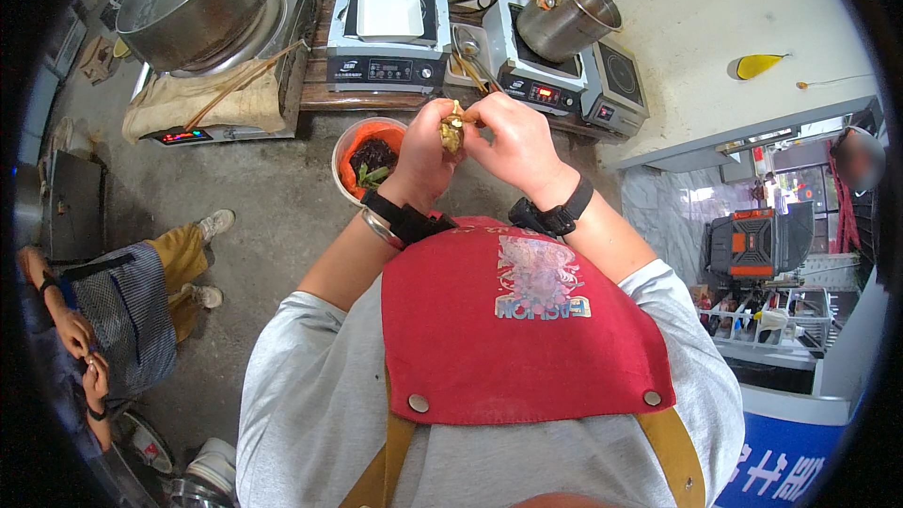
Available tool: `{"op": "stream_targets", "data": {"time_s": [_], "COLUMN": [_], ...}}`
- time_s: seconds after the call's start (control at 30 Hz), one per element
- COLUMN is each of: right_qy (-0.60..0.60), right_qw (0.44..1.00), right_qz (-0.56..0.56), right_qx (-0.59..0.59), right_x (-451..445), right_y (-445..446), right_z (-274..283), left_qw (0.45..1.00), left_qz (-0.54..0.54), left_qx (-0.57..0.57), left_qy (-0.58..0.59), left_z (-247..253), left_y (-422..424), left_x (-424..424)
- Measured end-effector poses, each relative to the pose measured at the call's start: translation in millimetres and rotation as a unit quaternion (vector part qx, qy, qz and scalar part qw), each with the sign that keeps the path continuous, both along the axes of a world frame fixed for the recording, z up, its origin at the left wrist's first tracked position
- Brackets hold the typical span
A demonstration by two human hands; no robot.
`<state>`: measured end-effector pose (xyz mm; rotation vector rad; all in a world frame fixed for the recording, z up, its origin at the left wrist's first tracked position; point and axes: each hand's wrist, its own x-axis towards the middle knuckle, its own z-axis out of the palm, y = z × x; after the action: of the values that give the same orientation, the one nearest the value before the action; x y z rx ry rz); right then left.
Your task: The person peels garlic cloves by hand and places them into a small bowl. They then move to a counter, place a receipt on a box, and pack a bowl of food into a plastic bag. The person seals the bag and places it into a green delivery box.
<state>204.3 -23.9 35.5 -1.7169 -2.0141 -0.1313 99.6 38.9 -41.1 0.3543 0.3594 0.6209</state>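
Both hands are raised together before my chest. My left hand (423,155) is closed around a small knobbly yellow-brown piece of food (452,132), whose exact kind I cannot tell. The fingertips of my right hand (513,144) pinch at the upper side of that piece. Below and to the left of them, on the floor, stands a white bucket (341,173) with an orange-red lining, holding dark scraps and green stalks. My red apron (529,360) is beneath my wrists.
Beyond my hands a wooden shelf (314,95) bears induction cookers, a white tray (389,8) and a steel pot (564,17). A large steel pot (194,10) stands at the upper left, with chopsticks (243,85) on a cloth nearby. At the left, a co-worker's hands (85,346) are together.
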Motion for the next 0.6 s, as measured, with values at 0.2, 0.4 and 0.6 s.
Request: {"op": "stream_targets", "data": {"time_s": [0.2,0.4,0.6], "right_qy": [0.098,0.249,0.228], "right_qw": [0.994,0.962,0.958], "right_qz": [-0.036,-0.105,-0.109], "right_qx": [0.024,-0.047,-0.133], "right_x": [1,12,22], "right_y": [0,-2,-6], "right_z": [3,6,11], "left_qw": [0.999,0.999,0.997], "left_qz": [0.023,0.0,-0.032], "left_qx": [-0.022,0.034,0.056], "left_qy": [-0.006,-0.011,0.034], "left_z": [1,5,18], "left_y": [-2,-5,-6], "left_x": [-1,-5,-7]}}
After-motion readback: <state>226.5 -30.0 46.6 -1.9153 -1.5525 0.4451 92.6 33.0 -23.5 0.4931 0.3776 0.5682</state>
